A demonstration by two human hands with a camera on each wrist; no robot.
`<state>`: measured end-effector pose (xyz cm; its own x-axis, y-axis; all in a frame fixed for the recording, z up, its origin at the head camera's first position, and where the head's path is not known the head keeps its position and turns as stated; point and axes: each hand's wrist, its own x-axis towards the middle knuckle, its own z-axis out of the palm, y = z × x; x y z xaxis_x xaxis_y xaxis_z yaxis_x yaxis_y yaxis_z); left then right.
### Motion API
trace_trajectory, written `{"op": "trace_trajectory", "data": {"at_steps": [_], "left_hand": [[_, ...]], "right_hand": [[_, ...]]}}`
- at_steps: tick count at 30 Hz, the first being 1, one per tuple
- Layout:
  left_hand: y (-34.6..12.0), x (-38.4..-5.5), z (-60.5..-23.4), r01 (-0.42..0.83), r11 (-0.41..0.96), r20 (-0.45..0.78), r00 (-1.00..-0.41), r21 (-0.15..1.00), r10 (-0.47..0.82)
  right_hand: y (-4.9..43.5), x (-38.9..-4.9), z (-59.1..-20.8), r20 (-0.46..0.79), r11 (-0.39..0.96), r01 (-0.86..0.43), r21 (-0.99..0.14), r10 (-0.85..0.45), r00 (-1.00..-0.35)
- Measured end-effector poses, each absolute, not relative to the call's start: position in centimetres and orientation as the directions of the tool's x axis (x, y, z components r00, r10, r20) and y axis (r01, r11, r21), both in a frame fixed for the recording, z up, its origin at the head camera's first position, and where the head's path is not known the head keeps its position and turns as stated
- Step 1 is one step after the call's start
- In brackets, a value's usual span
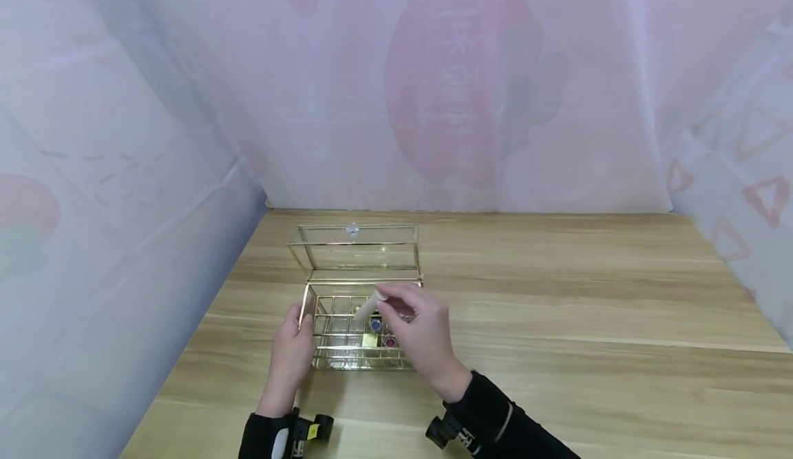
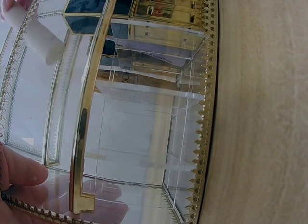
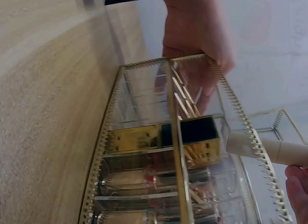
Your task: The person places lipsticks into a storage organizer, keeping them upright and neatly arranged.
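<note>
A glass box with gold metal edges (image 1: 337, 363) stands on the wooden table, its hinged lid (image 1: 359, 258) tipped back. My left hand (image 1: 290, 350) grips the box's left wall, thumb on the inner side and fingers outside. Between thumb and fingertips, my right hand (image 1: 426, 332) pinches a cream lipstick tube (image 3: 274, 149). The tube slants over the box's clear divided compartments, its lower end pointing down and left. Inside sit a gold lipstick with a dark part (image 3: 137, 139) and several other lipstick tubes (image 3: 127, 180), toward the box's right side.
A clear knob (image 1: 352, 229) tops the raised lid. Bare wooden tabletop (image 1: 588, 307) stretches to the right of the box. Printed pale cloth (image 1: 347, 135) hangs behind and on both sides. Each wrist wears a small camera (image 1: 442, 431) near the table's front.
</note>
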<state>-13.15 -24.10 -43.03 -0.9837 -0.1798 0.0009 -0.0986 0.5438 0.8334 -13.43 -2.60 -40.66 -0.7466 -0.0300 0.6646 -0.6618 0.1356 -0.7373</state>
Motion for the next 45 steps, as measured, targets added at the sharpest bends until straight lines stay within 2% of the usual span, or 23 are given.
{"op": "trace_trajectory", "data": {"at_steps": [3,9,16,29,37,45], "left_hand": [[-24.1,-13.2,-43.1,-0.095,0.545,0.006,-0.984,0.833,-0.18],[-24.0,-13.1,-43.2,-0.094,0.54,0.002,-0.985,0.836,-0.175],[-24.0,-13.1,-43.1,-0.086,0.538,0.011,-0.985,0.838,-0.173],[-24.4,-12.9,-42.9,-0.094,0.537,0.001,-0.985,0.838,-0.174],[-24.3,-13.1,-42.9,-0.096,0.553,0.008,-0.983,0.828,-0.183],[-24.2,-13.2,-42.9,-0.105,0.549,0.003,-0.981,0.829,-0.193]], "right_hand": [[-3.1,-13.6,-41.1,0.675,0.157,-0.676,-0.72,-0.068,-0.734],[-3.5,-13.5,-41.4,0.631,0.219,-0.644,-0.733,-0.137,-0.764],[-3.6,-13.6,-41.5,0.642,0.331,-0.677,-0.658,-0.223,-0.733],[-4.4,-13.6,-41.6,0.589,0.473,-0.685,-0.554,-0.359,-0.724],[-4.7,-13.7,-41.5,0.56,0.588,-0.677,-0.442,-0.409,-0.72],[-5.0,-13.8,-41.4,0.533,0.633,-0.658,-0.408,-0.42,-0.734]]}}
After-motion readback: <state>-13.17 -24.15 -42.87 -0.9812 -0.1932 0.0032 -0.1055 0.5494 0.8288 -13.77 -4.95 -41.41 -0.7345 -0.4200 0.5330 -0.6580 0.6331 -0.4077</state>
